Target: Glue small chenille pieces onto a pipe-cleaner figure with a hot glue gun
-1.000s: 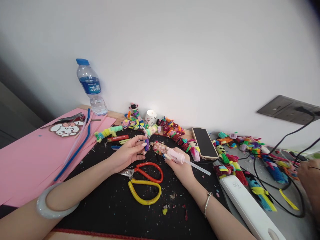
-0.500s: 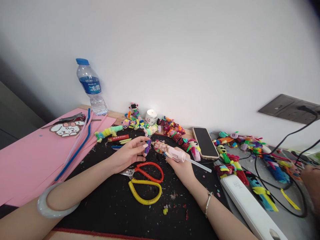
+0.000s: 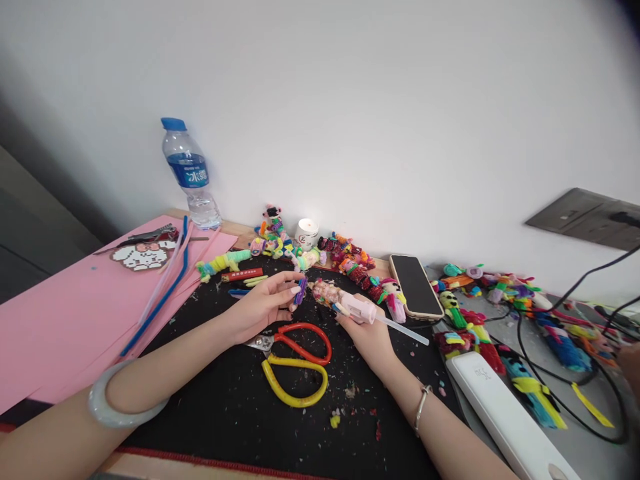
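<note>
Between its thumb and fingers my left hand pinches a small purple piece of pipe cleaner. My right hand is wrapped round a pale pink hot glue gun, with a clear glue stick poking out of its back. The gun's crusted front end points left and sits just beside the purple piece; whether they touch, I cannot tell. Below the left hand, scissors with one red and one yellow handle lie open on the black mat.
Several pipe-cleaner figures line the back, near a small white cup and a phone. Pink sheets and a water bottle are left. A long white device, cables and more figures lie right, beside another person's hand.
The camera has turned slightly left, so the whole scene sits a little further right. Both hands keep their holds on the purple piece and the glue gun, nearly still.
</note>
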